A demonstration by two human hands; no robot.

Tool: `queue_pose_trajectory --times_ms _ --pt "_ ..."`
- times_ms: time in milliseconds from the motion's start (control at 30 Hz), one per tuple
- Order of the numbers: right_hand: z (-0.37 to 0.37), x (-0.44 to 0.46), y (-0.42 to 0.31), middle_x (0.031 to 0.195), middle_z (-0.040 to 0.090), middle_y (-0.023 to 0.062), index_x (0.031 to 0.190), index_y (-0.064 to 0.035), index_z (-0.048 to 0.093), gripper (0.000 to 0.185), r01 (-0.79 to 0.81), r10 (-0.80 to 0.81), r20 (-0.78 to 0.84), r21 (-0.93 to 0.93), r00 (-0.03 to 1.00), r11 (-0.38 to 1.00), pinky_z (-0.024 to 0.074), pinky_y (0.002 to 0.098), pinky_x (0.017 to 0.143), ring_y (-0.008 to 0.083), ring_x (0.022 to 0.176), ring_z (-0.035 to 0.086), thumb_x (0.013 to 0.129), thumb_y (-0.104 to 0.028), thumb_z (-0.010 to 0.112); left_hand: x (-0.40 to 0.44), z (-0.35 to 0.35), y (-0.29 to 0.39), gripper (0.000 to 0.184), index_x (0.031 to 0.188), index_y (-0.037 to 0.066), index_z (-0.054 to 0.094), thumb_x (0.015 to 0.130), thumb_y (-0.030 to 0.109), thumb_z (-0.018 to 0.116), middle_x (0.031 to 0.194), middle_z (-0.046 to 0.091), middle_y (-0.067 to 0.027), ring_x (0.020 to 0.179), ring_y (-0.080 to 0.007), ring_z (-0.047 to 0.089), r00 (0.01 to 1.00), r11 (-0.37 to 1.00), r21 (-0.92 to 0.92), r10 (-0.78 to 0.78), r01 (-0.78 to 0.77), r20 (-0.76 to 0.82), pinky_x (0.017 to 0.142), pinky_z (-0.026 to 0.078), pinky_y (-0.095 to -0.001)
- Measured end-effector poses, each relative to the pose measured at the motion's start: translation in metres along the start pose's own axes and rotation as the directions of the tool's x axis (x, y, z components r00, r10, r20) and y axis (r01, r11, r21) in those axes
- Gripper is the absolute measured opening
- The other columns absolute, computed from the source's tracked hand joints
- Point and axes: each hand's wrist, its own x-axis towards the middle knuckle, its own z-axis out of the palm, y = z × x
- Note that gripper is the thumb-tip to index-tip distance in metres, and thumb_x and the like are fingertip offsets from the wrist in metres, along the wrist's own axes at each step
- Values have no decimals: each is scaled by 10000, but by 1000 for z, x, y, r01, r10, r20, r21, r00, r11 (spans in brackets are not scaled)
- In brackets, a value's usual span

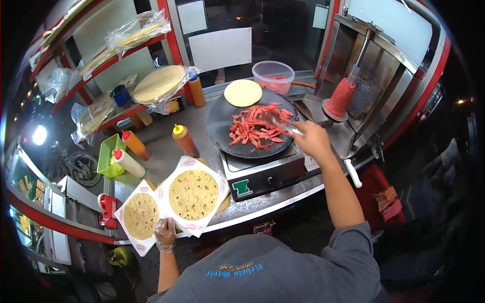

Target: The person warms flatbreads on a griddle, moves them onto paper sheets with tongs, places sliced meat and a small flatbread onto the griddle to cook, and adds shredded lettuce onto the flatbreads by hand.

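Metal tongs (284, 124) are held in my right hand (313, 140), their tips in the strips of red meat (255, 126) on the round black griddle (222, 134). A pale flatbread (243, 93) lies at the griddle's back edge. My left hand (165, 234), in a clear plastic glove, is at the lower edges of two white paper sheets; its fingers are bent together, and whether they grip paper is unclear. One browned flatbread (193, 195) lies on the right sheet, another (141, 216) on the left one.
Squeeze bottles (186, 141) and a green basket (107, 157) stand left of the griddle. Behind it is a clear tub (273, 77). A meat cone (340, 98) on a spit stands right. A white-handled knife (352, 173) lies at the counter edge. Bagged flatbreads (159, 85) sit on shelves.
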Motion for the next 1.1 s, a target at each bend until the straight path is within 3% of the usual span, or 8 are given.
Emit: queue_pose_trajectory --times_ms 133,267,433,533,800,933,1067,1100 --pt "28 19 5 1061 736 169 1207 -171 777 373 -9 11 -69 20 998 1000 578 518 839 396 977 727 909 -392 746 -4 -2 7 171 857 3 699 983 108 648 768 656 -200 699 -416 647 998 998 51 -50 48 40 655 502 -498" --pt "6 14 -35 1124 753 166 1254 -133 756 409 50 -43 124 -58 991 997 583 496 856 370 999 736 916 -363 751 0 -3 -4 174 870 8 700 993 109 631 771 654 -197 697 -420 642 999 998 58 13 -15 42 648 496 -503" --pt "-23 16 63 1173 764 226 1249 -14 742 486 -291 306 31 417 951 861 558 418 940 308 1059 752 954 -401 748 -4 1 -4 169 883 -15 694 996 77 608 804 678 -198 713 -410 653 999 995 94 34 -35 16 661 509 -495" --pt "-39 -11 92 1121 762 245 1230 -32 749 465 -434 446 -74 134 892 891 561 454 942 392 1064 740 937 -393 758 -1 0 -4 168 889 -28 691 997 61 597 811 690 -195 715 -404 659 998 991 117 69 -68 1 667 515 -486" --pt "27 -32 101 1151 734 263 1068 8 751 378 -605 616 190 -118 765 788 575 527 947 452 1072 720 917 -337 778 -4 6 -12 211 864 -28 673 1023 56 562 777 683 -189 691 -389 660 999 983 178 30 -34 27 633 501 -480" --pt "46 -9 92 1223 692 262 1177 -10 710 407 -504 497 223 -31 839 863 548 528 984 452 1149 681 948 -345 744 -6 4 -19 225 853 -25 650 1038 75 571 735 639 -176 653 -392 618 995 957 279 55 -75 80 601 463 -498" --pt "-4 -14 95 1197 707 245 1121 -13 731 373 -399 400 192 -45 896 916 568 532 948 419 1114 711 943 -340 743 -15 10 -46 312 864 -17 658 1082 168 535 718 629 -177 676 -382 627 952 850 453 307 -271 -7 615 472 -492" --pt "-22 -20 92 1190 713 250 1103 -14 755 339 -346 349 209 -53 914 937 576 524 939 411 1101 721 936 -310 741 -10 13 -44 327 865 -16 660 1087 183 526 719 637 -179 680 -384 630 981 911 373 194 -178 -5 622 476 -490"
